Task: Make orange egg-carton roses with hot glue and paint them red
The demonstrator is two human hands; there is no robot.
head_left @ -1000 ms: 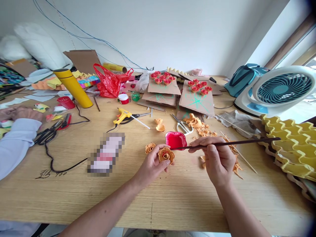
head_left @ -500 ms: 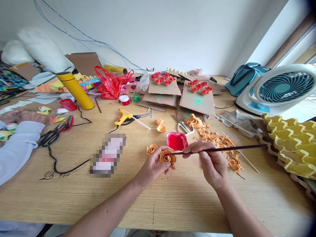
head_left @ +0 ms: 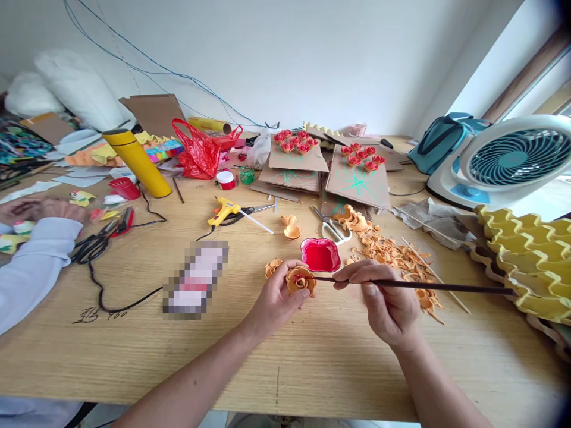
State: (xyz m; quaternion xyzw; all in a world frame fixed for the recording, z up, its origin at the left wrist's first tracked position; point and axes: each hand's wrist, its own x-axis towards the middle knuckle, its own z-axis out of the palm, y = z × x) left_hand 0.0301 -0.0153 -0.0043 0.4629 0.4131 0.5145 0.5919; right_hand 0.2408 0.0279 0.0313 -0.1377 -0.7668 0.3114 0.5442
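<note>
An orange rose-shaped flower (head_left: 300,282) with some red at its centre is held in my left hand (head_left: 277,300), thumb at the front edge. My right hand (head_left: 387,303) grips a long dark brush (head_left: 428,286), whose thin tip touches the flower's inner petals. Just behind the flower stands a small dish (head_left: 320,255) of red paint. A second orange flower (head_left: 272,268) lies beside my left fingers, partly hidden. Orange petal cups (head_left: 291,230) sit further back. Red-painted flowers (head_left: 296,141) stand on stacked cardboard (head_left: 298,158).
Orange scraps (head_left: 392,252), white-handled scissors (head_left: 336,232) and a thin stick (head_left: 435,275) lie right of the dish. A yellow glue gun (head_left: 224,211) lies left. Yellow egg trays (head_left: 526,255) and a fan (head_left: 513,157) stand right. Another person's sleeve (head_left: 40,267) is at far left.
My right hand has shifted slightly right and down, with the brush's rear end lower. The flower in my left hand has moved slightly left and is turned a little; more red shows near its centre.
</note>
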